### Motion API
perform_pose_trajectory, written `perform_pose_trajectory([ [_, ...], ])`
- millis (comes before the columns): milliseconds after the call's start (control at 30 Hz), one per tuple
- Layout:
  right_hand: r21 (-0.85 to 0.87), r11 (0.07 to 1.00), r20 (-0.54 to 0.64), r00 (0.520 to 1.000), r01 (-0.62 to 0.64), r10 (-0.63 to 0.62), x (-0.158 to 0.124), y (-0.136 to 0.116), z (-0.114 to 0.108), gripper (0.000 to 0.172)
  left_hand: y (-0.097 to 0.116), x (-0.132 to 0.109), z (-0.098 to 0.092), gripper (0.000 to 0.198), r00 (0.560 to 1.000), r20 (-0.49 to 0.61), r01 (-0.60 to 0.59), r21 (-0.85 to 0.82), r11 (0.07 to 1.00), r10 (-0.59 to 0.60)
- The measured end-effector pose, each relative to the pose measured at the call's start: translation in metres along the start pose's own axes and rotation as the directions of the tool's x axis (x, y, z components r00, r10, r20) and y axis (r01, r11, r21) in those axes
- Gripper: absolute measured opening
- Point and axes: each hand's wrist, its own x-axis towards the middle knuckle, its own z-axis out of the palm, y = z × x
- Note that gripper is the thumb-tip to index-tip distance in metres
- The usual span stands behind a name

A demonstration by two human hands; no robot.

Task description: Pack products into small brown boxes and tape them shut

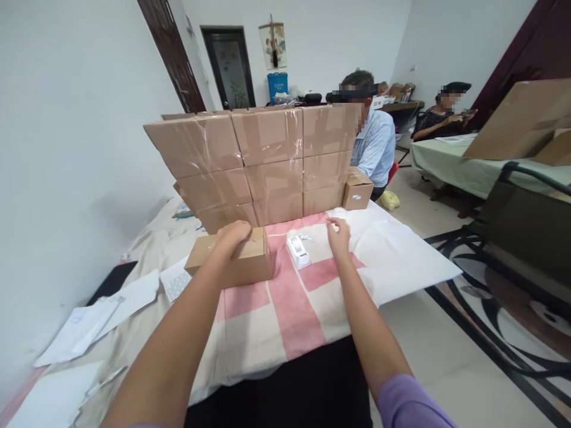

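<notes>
My left hand (236,230) lies over the top of a closed cardboard box (247,264), gripping it with the fingers partly hidden. To the right of that box is a small white plastic device (298,252) with a dark slot, perhaps a tape dispenser, on the pink and beige checked cloth (297,315). My right hand (339,235) hovers beyond it with thumb and fingers drawn together; whatever may be between them is too small to make out. Just past those fingers sits a round white item (339,212), possibly a roll.
Taped cardboard boxes (272,163) form a wall behind my hands. One small box (357,189) stands at its right end. White sheets (129,303) lie at left. A person (377,139) sits behind the boxes; another person (441,113) sits at the far right.
</notes>
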Motion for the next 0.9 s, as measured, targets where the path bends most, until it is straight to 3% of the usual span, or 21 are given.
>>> perform_pose_trajectory([
  [100, -0.104, 0.994, 0.187, 0.982, -0.020, 0.039, -0.002, 0.017, 0.006, 0.022, 0.005, -0.003, -0.003, 0.017, 0.999, 0.005, 0.041, 0.028, 0.999, -0.041],
  [200, -0.140, 0.990, 0.266, 0.962, -0.018, 0.055, -0.013, 0.021, 0.022, 0.016, 0.018, -0.023, -0.014, 0.027, 0.996, -0.080, 0.036, 0.036, 0.999, -0.033],
  [267, -0.128, 0.991, 0.270, 0.961, -0.032, 0.065, -0.015, 0.022, 0.028, 0.006, 0.034, -0.048, -0.018, 0.038, 0.984, -0.177, -0.031, 0.038, 0.999, 0.038],
  [333, -0.084, 0.995, 0.265, 0.962, -0.052, 0.072, -0.012, 0.025, 0.030, 0.002, 0.056, -0.077, -0.011, 0.039, 0.950, -0.248, -0.190, 0.031, 0.981, 0.192],
  [400, -0.005, 0.998, 0.267, 0.962, -0.064, 0.063, -0.009, 0.028, 0.028, 0.004, 0.081, -0.100, 0.008, 0.029, 0.845, -0.345, -0.446, -0.035, 0.894, 0.408],
  [467, 0.096, 0.993, 0.280, 0.959, -0.068, 0.039, -0.008, 0.030, 0.025, 0.010, 0.103, -0.109, 0.039, 0.022, 0.791, -0.379, -0.557, -0.123, 0.821, 0.480],
  [500, 0.147, 0.987, 0.289, 0.957, -0.070, 0.025, -0.009, 0.031, 0.024, 0.014, 0.111, -0.107, 0.057, 0.021, 0.797, -0.380, -0.564, -0.190, 0.803, 0.470],
  [567, 0.238, 0.969, 0.312, 0.950, -0.071, -0.007, -0.013, 0.029, 0.022, 0.020, 0.122, -0.094, 0.092, 0.025, 0.851, -0.366, -0.501, -0.347, 0.793, 0.378],
  [667, 0.344, 0.937, 0.349, 0.934, -0.060, -0.069, -0.019, 0.023, 0.020, 0.025, 0.123, -0.065, 0.134, 0.049, 0.918, -0.318, -0.379, -0.526, 0.762, 0.237],
  [767, 0.410, 0.910, 0.392, 0.912, -0.054, -0.123, -0.024, 0.016, 0.020, 0.034, 0.113, -0.047, 0.157, 0.048, 0.936, -0.309, -0.335, -0.632, 0.699, 0.169],
  [900, 0.443, 0.893, 0.438, 0.887, -0.071, -0.147, -0.026, 0.009, 0.023, 0.037, 0.100, -0.048, 0.175, 0.036, 0.928, -0.357, -0.350, -0.729, 0.589, 0.109],
])
